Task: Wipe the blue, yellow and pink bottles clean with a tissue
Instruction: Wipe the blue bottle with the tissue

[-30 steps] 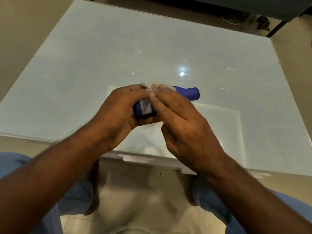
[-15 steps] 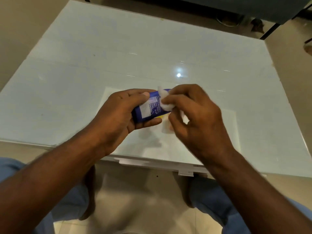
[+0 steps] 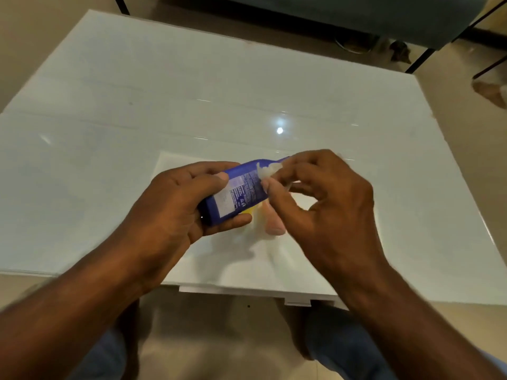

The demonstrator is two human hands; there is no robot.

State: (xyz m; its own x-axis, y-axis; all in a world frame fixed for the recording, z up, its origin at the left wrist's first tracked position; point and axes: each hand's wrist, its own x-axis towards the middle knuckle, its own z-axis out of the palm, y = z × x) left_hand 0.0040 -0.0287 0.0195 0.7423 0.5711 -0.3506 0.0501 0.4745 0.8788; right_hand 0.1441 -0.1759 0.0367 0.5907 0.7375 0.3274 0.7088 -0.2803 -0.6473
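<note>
My left hand (image 3: 175, 207) grips the base end of a blue bottle (image 3: 241, 190), held tilted above the table with its white printed label facing me. My right hand (image 3: 321, 198) pinches a small crumpled white tissue (image 3: 267, 170) against the bottle's upper body; its fingers hide the cap end. Under the blue bottle, a pink bottle (image 3: 273, 223) lies on the table, and only a sliver of a yellow bottle (image 3: 248, 211) shows beside my left fingers.
A glossy white table (image 3: 192, 105) fills the view, with a white rectangular sheet (image 3: 233, 259) under the bottles by the near edge. Dark furniture legs (image 3: 419, 61) stand beyond the far edge. My knees in blue cloth sit below the table edge.
My right hand with the tissue has slid along the blue bottle from the label area toward the cap end. The left hand turned the bottle so more of the label shows.
</note>
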